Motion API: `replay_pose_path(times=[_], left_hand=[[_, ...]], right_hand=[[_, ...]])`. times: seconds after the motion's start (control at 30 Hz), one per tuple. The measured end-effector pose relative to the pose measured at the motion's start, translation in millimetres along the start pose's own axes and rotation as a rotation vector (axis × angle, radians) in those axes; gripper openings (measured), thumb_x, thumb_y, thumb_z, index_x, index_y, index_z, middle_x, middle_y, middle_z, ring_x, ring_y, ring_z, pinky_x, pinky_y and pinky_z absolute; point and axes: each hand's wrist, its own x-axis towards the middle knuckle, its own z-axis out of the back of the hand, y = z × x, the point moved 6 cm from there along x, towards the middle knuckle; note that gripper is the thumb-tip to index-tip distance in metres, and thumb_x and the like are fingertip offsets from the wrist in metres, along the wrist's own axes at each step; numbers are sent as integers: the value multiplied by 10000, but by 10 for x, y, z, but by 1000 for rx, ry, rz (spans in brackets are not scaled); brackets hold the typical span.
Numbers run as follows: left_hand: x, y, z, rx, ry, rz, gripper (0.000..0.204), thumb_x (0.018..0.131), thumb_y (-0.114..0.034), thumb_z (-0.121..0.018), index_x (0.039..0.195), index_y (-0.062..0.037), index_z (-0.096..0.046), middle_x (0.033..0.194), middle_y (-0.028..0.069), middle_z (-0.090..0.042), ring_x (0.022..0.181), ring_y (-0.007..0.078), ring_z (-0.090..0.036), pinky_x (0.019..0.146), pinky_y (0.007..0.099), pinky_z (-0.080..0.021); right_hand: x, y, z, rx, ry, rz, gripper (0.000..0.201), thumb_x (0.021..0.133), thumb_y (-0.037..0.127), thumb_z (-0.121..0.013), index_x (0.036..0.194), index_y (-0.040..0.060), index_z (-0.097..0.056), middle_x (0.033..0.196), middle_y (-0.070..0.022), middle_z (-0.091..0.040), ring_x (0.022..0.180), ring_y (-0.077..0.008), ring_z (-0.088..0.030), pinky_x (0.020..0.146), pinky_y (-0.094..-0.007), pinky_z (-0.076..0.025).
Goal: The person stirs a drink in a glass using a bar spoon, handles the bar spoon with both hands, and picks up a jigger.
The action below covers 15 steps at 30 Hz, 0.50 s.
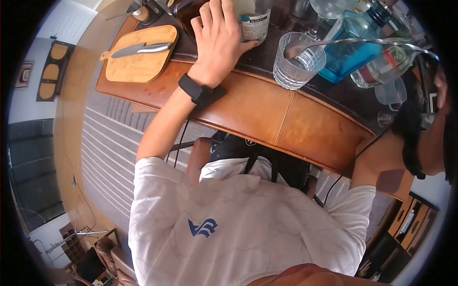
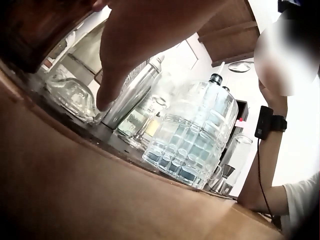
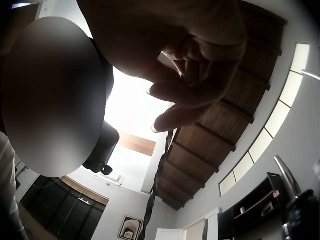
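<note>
My left hand [image 1: 217, 43] reaches over the dark tabletop, thumb spread out toward a clear bottle with a white label [image 1: 255, 24]. A dark brown bottle [image 1: 183, 16] stands beside its fingers, whose tips are partly out of view at the top. Raised at the right edge of the head view, my right hand [image 1: 441, 88] holds the end of a twisted-handled bar spoon [image 1: 372, 42]. The bowl of the spoon overlaps a cut-glass tumbler [image 1: 298, 66] there. Seen from the left wrist, the spoon bowl [image 2: 240, 66] hangs in the air near the head. Curled right fingers [image 3: 185, 95] fill the right wrist view's top.
A wooden cutting board [image 1: 138, 64] with a knife [image 1: 143, 49] lies at the left. Right of the tumbler stand a blue bottle [image 1: 348, 43], another clear bottle [image 1: 381, 66], a plastic cup [image 1: 391, 90] and a jigger [image 1: 384, 119]. A padded leather edge [image 1: 267, 105] runs along the front.
</note>
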Motion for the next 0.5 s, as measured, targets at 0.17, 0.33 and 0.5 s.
replay_pose_path(times=[0.17, 0.33, 0.5], left_hand=[[23, 21, -53, -7, 11, 8, 1305, 575, -216, -948, 1559, 90, -147, 1485, 269, -405, 1258, 424, -464, 1024, 511, -391], [23, 22, -52, 13, 28, 16, 1310, 570, -217, -952, 1561, 82, -149, 1488, 268, -408, 1256, 425, -471, 1017, 519, -399], [30, 26, -84, -2, 21, 19, 1320, 566, -235, -955, 1568, 67, -149, 1504, 267, -397, 1251, 426, -477, 1006, 525, -408]], right_hand=[[71, 237, -340, -10, 7, -26, 388, 1109, 242, -447, 1086, -115, -596, 734, -221, -646, 534, -198, -637, 373, -203, -431], [54, 214, -363, -11, 28, -56, 382, 1107, 244, -452, 1087, -107, -603, 740, -209, -649, 545, -188, -634, 388, -202, -429], [7, 156, -299, -9, 42, -81, 376, 1104, 245, -457, 1089, -98, -609, 746, -196, -652, 557, -178, -631, 403, -202, -427]])
